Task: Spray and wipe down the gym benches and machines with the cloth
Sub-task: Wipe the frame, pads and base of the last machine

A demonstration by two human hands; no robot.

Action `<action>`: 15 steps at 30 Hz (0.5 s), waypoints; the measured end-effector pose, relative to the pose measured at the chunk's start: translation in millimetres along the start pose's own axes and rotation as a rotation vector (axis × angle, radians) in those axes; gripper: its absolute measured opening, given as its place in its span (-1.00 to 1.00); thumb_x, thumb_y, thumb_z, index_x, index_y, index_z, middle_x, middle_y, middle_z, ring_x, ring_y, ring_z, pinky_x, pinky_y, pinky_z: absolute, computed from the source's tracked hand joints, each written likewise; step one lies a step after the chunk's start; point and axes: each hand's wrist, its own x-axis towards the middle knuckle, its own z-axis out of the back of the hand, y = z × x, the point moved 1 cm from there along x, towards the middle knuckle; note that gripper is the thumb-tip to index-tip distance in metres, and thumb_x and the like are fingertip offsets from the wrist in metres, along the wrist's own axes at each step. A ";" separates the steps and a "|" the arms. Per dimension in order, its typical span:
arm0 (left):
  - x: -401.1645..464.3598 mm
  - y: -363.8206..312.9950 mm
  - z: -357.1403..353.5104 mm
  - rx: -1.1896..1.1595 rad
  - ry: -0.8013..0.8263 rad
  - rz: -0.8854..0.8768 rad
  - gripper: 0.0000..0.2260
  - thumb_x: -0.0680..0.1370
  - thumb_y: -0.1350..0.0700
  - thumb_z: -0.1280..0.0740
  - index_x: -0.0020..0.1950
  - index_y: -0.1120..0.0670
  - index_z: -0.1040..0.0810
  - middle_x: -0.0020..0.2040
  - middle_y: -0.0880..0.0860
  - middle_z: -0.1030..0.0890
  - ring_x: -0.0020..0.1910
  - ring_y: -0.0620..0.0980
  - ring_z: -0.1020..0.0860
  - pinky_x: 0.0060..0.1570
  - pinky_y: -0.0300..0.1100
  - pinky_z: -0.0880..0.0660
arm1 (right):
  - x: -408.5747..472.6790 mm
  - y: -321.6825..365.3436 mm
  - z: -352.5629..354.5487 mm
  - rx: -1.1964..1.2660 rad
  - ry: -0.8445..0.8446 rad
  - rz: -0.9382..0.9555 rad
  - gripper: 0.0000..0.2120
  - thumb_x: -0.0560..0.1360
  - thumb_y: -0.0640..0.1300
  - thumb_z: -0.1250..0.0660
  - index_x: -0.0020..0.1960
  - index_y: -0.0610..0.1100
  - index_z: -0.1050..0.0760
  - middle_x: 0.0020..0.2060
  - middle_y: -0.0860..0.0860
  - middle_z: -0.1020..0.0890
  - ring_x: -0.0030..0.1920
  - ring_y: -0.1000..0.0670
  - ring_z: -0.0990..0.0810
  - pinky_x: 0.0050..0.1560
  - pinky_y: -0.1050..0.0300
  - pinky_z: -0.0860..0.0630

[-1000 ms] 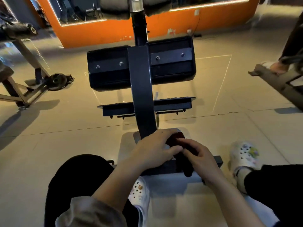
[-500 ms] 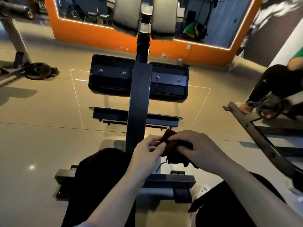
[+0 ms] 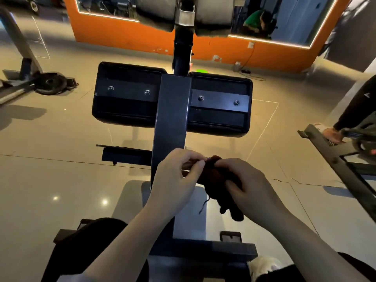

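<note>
1. Cloth — dark and bunched — sits between both hands, held in the air above the machine's centre beam, not touching any surface. A loose thread and a hanging end dangle below it.

2. Left hand has its fingers drawn narrow, thumb and forefinger pinching the cloth's upper edge. The pinch looks like a way to pull a corner free, probably to refold the cloth so a usable face turns outward.

3. Right hand curls round the bulk of the cloth, its fingers closed over the wad with the tail hanging out beneath the palm. It acts as the anchor while the other hand works the edge.

4. Two black pads flank the beam just beyond the hands, their undersides and bolted metal straps facing the camera. The person appears to crouch low behind the frame — knees in dark trousers at either side — likely to reach these lower parts.

5. No spray bottle shows, so I cannot tell whether anything here is already sprayed. My judgement: wiping is paused while the cloth is readied, and the beam or pads come next.

6. Another person's leg stands at the right edge, beside a second frame.
</note>
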 end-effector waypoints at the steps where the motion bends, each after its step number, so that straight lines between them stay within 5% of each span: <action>1: 3.2 7.4 1.7 -0.001 -0.039 0.033 -0.87 0.56 0.16 -0.35 0.02 -0.07 -0.60 -0.03 -0.19 -0.55 0.03 -0.26 -0.52 -0.01 -0.43 -0.48 | 6.8 -5.3 -3.1 -0.019 -0.027 0.003 -0.61 0.53 -0.28 -0.24 0.18 0.17 -0.46 0.02 0.26 -0.47 -0.06 0.20 -0.52 -0.08 0.28 -0.54; 3: 13.1 23.3 9.7 0.015 -0.148 0.119 -0.87 0.57 0.12 -0.34 0.04 -0.11 -0.56 0.00 -0.20 -0.54 0.03 -0.29 -0.52 -0.03 -0.45 -0.45 | 20.5 -11.6 -13.5 -0.004 -0.110 0.025 -0.65 0.51 -0.20 -0.20 0.25 0.03 -0.49 0.09 0.20 -0.49 -0.03 0.10 -0.55 -0.10 0.24 -0.57; 6: 31.1 40.6 25.0 -0.025 -0.309 0.279 -0.88 0.61 0.06 -0.28 0.11 -0.14 -0.50 0.04 -0.23 -0.49 0.06 -0.27 -0.49 0.02 -0.41 -0.41 | 46.1 -9.7 -43.0 -0.046 -0.289 0.092 -0.61 0.49 -0.19 -0.20 0.31 -0.04 -0.46 0.22 0.11 -0.48 0.18 0.19 -0.43 0.14 0.45 -0.39; 11: 54.9 60.6 36.0 -0.243 -0.353 0.458 -0.74 0.65 -0.03 -0.14 0.33 -0.17 -0.41 0.24 -0.10 -0.49 0.21 -0.14 -0.47 0.22 -0.15 -0.48 | 106.4 4.7 -121.2 -0.206 -0.369 0.284 -0.60 0.55 -0.12 -0.21 0.37 -0.12 -0.37 0.35 -0.10 -0.42 0.39 -0.06 -0.36 0.44 -0.08 -0.29; 15: 59.5 69.2 35.6 -0.344 -0.290 0.500 -0.67 0.65 -0.13 -0.09 0.42 -0.27 -0.34 0.29 -0.14 -0.48 0.29 -0.12 -0.44 0.33 0.02 -0.41 | 147.8 6.3 -113.5 -0.308 -0.463 0.404 -0.63 0.51 -0.17 -0.21 0.30 -0.15 -0.47 0.30 -0.14 -0.50 0.38 -0.14 -0.37 0.51 -0.09 -0.10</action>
